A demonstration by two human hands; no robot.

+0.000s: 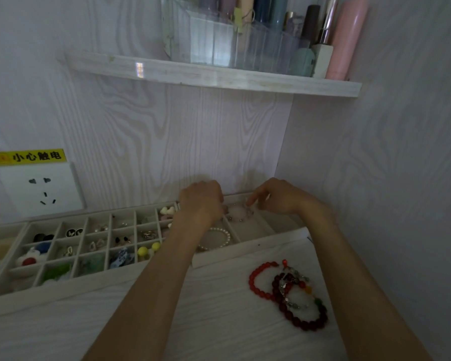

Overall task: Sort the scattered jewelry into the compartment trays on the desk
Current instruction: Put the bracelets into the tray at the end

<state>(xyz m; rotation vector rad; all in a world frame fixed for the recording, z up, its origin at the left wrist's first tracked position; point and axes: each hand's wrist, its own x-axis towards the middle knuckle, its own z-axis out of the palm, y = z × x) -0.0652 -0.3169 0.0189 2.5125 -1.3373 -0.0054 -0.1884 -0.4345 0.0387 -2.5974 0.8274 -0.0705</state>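
— What sits at the left of the frame?

— A grid tray [21,290] on the worktop [219,334], its small compartments holding earrings and charms.

— And in the middle?

— The left hand [201,204] is over the long-slot tray [248,250], fingers curled downward; what they grip, I cannot tell. A pearl bracelet [220,237] lies in a slot just below it.

— The right hand [280,198]?

— Its fingers pinch a pale pink bracelet [238,213] lying in the next slot.

— Lower right?

— A red bead bracelet [258,278], a dark red bracelet [305,320] and a multicoloured bracelet [294,284] overlap on the worktop.
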